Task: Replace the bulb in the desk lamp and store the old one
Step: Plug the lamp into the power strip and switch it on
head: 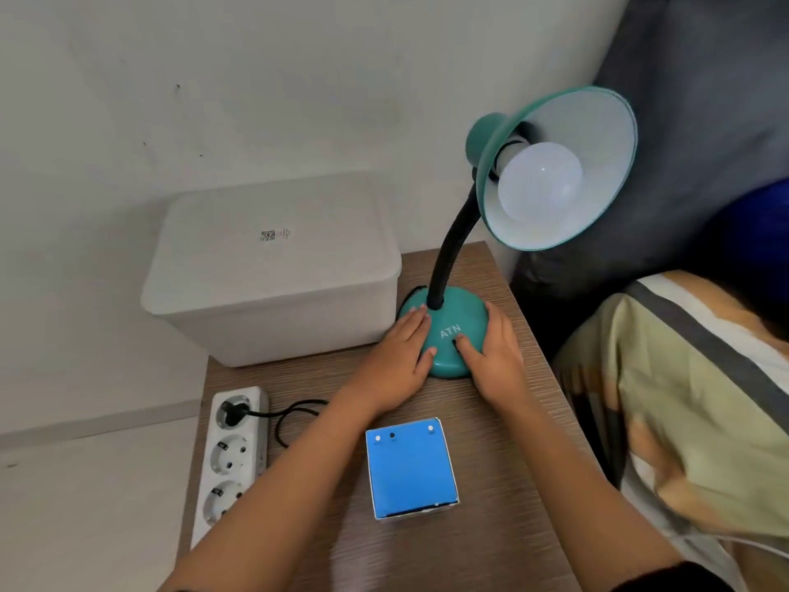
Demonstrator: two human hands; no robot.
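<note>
A teal desk lamp stands on a wooden bedside table [504,484]. Its round base [452,331] carries white letters, a black flexible neck [452,254] rises from it, and the teal shade [597,134] faces me. A white round bulb [540,181] sits in the shade, unlit. My left hand [393,365] lies flat against the base's left side. My right hand [491,361] cups the base's right side, its thumb on the black switch. A blue bulb box [410,467] stands on the table in front of the lamp, between my forearms.
A white lidded plastic box [273,267] stands at the table's back left, touching the lamp base. A white power strip [230,455] lies along the left edge with the lamp's black plug [232,410] in its top socket. A bed with pillows [691,399] is at the right.
</note>
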